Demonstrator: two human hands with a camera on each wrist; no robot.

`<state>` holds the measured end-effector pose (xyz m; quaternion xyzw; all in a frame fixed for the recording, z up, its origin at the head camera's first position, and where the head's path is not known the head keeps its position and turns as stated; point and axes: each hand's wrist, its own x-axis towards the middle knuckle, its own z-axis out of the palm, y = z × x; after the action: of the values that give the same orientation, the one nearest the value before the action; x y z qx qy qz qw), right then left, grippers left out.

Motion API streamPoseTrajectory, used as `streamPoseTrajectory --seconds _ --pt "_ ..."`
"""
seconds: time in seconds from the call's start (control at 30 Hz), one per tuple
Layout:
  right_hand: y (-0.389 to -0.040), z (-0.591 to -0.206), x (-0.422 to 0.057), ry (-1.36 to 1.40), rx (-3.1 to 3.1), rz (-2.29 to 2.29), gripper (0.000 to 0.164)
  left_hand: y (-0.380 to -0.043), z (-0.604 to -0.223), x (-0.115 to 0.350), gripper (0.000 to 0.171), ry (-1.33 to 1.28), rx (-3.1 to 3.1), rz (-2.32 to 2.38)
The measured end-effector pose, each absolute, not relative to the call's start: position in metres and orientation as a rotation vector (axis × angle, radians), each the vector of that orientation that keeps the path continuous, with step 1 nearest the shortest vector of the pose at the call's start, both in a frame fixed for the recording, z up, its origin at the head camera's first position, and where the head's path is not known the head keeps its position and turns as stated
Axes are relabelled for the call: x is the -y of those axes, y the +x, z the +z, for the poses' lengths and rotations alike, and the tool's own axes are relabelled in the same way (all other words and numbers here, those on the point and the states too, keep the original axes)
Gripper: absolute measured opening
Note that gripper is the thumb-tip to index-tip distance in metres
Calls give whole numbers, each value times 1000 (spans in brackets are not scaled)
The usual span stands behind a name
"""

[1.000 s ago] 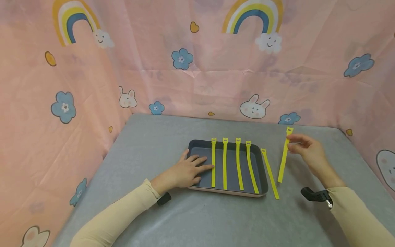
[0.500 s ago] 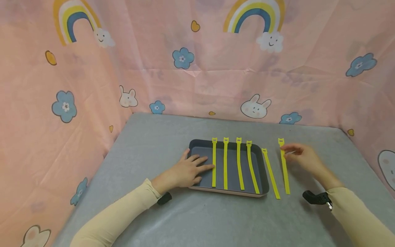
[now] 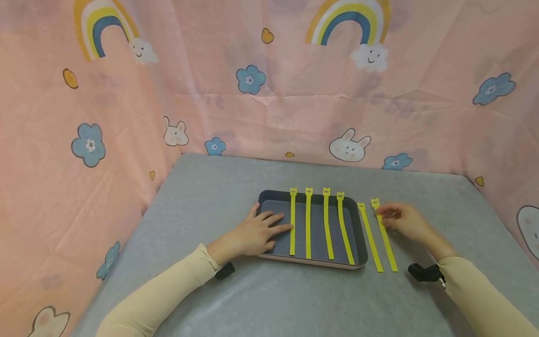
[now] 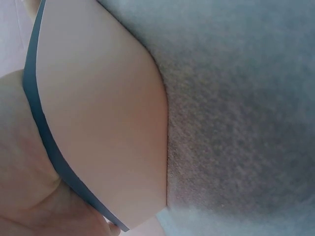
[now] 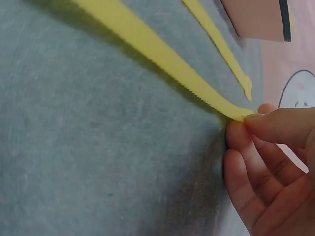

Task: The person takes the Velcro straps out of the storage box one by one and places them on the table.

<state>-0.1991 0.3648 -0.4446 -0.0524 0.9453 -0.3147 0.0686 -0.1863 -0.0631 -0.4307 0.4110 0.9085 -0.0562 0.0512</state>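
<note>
The person's right hand (image 3: 408,224) was pinching a strap near its slotted head between thumb and finger, the other fingers loosely bent below. That outer strap (image 3: 388,245), yellow like all the others, slanted down toward the person over the grey table (image 3: 202,196), to the right of the tray; whether its whole length touched the cloth I couldn't tell, though its shadow ran close along it. Just beside it, on the tray side, the next strap (image 3: 371,241) lay on the table at much the same slant, the two near each other but apart. The left hand (image 3: 254,235) was palm down at the left end of the shallow tray (image 3: 311,263), fingers spread and straight, gripping nothing, with the hand over the near rim. One fingertip reached the first strap (image 3: 293,213), at the left of a row of four running across the tray. Beyond it came the second strap (image 3: 309,224), the third strap (image 3: 327,224) and the fourth strap (image 3: 345,231), this last one leaning and slightly curved, all with their heads at the far rim. Behind the table hung a pink curtain (image 3: 278,117) printed with rainbows, flowers and rabbits.
</note>
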Motion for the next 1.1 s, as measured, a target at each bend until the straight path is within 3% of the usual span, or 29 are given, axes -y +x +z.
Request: streamPoseTrajectory --seconds 1.1 --pt "-195 -441 -350 -118 -2845 -823 26 -184 -430 65 58 1246 -2802 -118"
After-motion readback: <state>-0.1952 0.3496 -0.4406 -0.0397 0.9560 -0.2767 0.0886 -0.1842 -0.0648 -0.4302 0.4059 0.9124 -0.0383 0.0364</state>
